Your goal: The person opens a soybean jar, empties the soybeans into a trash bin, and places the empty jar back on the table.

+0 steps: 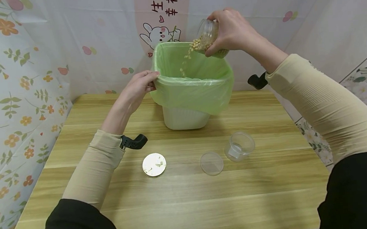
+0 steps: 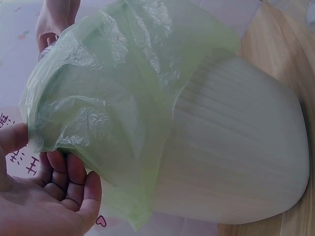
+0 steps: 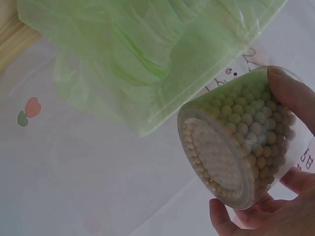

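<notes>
My right hand [image 1: 233,30] grips a clear jar [image 1: 208,32] of soybeans, tilted mouth-down to the left above the bin. Soybeans [image 1: 185,55] fall in a stream from its mouth into the bin. Many beans still show through the jar [image 3: 241,142] in the right wrist view. The white trash bin [image 1: 185,118] is lined with a green plastic bag [image 1: 198,94] folded over its rim. At the rim's left corner, my left hand [image 1: 139,84] pinches the bag and edge between thumb and fingers, as the left hand [image 2: 54,191] also shows up close.
On the wooden table [image 1: 182,204] in front of the bin lie a round metallic lid [image 1: 154,165], a clear flat lid [image 1: 211,164] and a clear plastic cup [image 1: 239,146]. A printed curtain [image 1: 104,28] hangs behind the bin, with another patterned one at the left.
</notes>
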A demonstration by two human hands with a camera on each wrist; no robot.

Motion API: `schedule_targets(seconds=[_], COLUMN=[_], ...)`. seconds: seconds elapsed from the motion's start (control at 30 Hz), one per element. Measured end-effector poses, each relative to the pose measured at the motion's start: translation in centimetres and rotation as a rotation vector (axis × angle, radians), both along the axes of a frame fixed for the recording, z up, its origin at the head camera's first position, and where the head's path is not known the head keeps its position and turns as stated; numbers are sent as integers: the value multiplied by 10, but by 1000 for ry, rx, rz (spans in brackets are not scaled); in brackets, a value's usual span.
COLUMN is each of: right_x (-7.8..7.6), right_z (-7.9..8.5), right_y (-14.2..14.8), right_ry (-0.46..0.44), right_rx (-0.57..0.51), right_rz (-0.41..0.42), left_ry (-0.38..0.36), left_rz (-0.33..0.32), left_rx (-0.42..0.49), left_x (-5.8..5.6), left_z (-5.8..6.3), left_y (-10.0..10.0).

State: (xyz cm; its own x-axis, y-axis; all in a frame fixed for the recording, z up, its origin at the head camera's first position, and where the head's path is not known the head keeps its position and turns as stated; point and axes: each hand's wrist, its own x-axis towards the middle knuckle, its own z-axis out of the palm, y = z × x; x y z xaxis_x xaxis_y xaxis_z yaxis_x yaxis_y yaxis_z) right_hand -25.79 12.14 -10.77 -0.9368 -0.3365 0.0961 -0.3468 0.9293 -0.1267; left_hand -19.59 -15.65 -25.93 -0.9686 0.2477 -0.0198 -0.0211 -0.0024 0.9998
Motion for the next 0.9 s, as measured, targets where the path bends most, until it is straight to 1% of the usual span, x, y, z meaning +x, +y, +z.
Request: schedule_targets(seconds=[0.23, 0.9], right_x=[2, 5], right_z=[1, 0], right_y=[-2, -3], right_ry=[-2, 10], right_rx=[5, 23], right_rz=[-3, -12], left_ry=[-8, 0], left_rz=[-1, 0], left_rx=[4, -5], left_x=[0, 1], left_z=[0, 0], left_y=[0, 0])
